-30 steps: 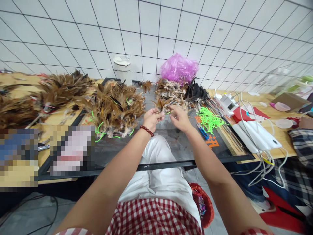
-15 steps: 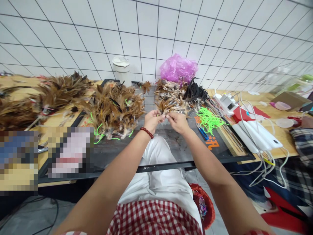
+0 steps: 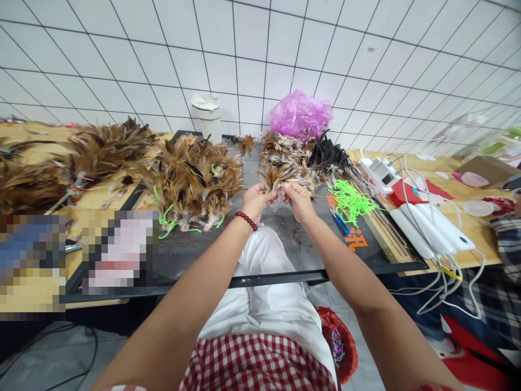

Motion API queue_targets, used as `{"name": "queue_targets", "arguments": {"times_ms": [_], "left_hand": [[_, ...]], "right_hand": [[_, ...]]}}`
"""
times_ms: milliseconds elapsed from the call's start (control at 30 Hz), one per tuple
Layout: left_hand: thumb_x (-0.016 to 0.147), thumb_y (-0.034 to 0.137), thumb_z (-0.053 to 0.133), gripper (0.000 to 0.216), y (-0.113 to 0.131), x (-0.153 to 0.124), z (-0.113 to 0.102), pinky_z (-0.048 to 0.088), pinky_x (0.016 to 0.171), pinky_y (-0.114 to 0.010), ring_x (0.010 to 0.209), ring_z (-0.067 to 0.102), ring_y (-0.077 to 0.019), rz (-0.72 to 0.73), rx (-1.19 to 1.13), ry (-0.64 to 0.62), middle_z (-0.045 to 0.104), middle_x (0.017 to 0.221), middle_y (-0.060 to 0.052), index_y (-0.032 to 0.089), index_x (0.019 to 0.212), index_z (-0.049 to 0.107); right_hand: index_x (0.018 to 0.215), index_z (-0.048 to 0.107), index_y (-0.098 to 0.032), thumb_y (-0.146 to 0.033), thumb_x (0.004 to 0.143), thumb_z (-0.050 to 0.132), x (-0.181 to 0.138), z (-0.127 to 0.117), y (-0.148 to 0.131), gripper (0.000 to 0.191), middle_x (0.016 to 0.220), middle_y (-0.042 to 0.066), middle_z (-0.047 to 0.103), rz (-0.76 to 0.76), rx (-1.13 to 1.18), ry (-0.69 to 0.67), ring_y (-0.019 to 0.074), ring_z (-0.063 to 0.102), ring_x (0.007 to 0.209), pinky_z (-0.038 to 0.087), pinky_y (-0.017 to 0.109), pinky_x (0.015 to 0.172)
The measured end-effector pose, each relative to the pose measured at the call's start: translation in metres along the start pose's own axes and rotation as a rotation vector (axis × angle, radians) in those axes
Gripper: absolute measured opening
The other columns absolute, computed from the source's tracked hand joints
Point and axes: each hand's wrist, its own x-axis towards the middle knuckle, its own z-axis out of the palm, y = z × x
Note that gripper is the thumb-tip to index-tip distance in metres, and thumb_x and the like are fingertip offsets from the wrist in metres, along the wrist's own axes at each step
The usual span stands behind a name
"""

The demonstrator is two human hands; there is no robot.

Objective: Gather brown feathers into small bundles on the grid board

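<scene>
My left hand [image 3: 257, 201], with a dark red bead bracelet [image 3: 246, 220] on its wrist, is closed in a pinch on a small bunch of brown feathers [image 3: 273, 177]. Close beside it, my right hand [image 3: 298, 200] is pinched too, its fingertips at the base of the bunch; what they grip is too small to make out. Just beyond the hands lies a pile of mottled feathers [image 3: 285, 145], with black feathers [image 3: 329, 156] at its right. A large heap of brown feathers [image 3: 199, 182] with bright green ties spreads to the left. Bright green cords [image 3: 353, 202] lie to the right.
A black-framed dark board [image 3: 285, 247] lies before me. Behind stand a white lidded cup [image 3: 207, 117] and a pink plastic bag [image 3: 301, 114]. A blue cutter [image 3: 340, 222], white power strips [image 3: 431, 228] and cables are at right, near another person's plaid sleeve [image 3: 508, 241]. A red basket [image 3: 345, 347] sits below.
My right hand has shifted slightly, its fingers curling in more and lifting a little from the left fingertips. The left hand keeps its pinch. The whole view has drifted slightly.
</scene>
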Motion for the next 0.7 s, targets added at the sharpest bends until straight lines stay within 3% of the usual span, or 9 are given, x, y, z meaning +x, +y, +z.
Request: {"name": "queue_targets", "arguments": {"times_ms": [167,300,467,700], "left_hand": [[0.045,0.014,0.083,0.04,-0.001,0.001,0.0,0.051,0.063,-0.026,0.058,0.059,-0.0093,0.004,-0.007,0.012,0.059,0.063,0.002,0.015,0.069,0.052],[0.043,0.014,0.083,0.04,-0.005,0.003,0.0,0.049,0.06,-0.024,0.055,0.056,-0.008,0.046,0.017,0.042,0.057,0.061,0.004,0.015,0.068,0.051],[0.046,0.012,0.077,0.031,-0.01,0.004,0.001,0.043,0.053,-0.02,0.051,0.05,-0.0059,0.128,0.104,0.028,0.051,0.054,0.006,0.015,0.062,0.05],[0.046,0.007,0.074,0.027,-0.015,0.007,0.004,0.041,0.05,-0.021,0.049,0.047,-0.0062,0.148,0.168,0.063,0.052,0.053,0.006,0.014,0.06,0.052]], "right_hand": [[0.086,0.057,-0.02,-0.035,0.077,0.059,0.002,-0.005,0.005,0.018,0.069,-0.003,0.054,-0.059,-0.312,0.011,0.0112,0.047,0.06,0.038,0.024,0.061],[0.077,0.062,-0.019,-0.026,0.081,0.049,0.0,-0.005,0.003,0.015,0.07,0.001,0.061,-0.137,-0.73,-0.027,0.0146,0.053,0.068,0.039,0.026,0.068],[0.073,0.059,-0.018,-0.024,0.082,0.046,-0.003,-0.005,0.0,0.017,0.071,0.005,0.062,-0.217,-1.108,-0.052,0.0168,0.053,0.068,0.035,0.027,0.064],[0.074,0.06,-0.017,-0.025,0.081,0.047,-0.002,-0.001,0.008,0.016,0.075,0.008,0.065,-0.095,-1.263,-0.046,0.0184,0.055,0.069,0.033,0.028,0.062]]}}
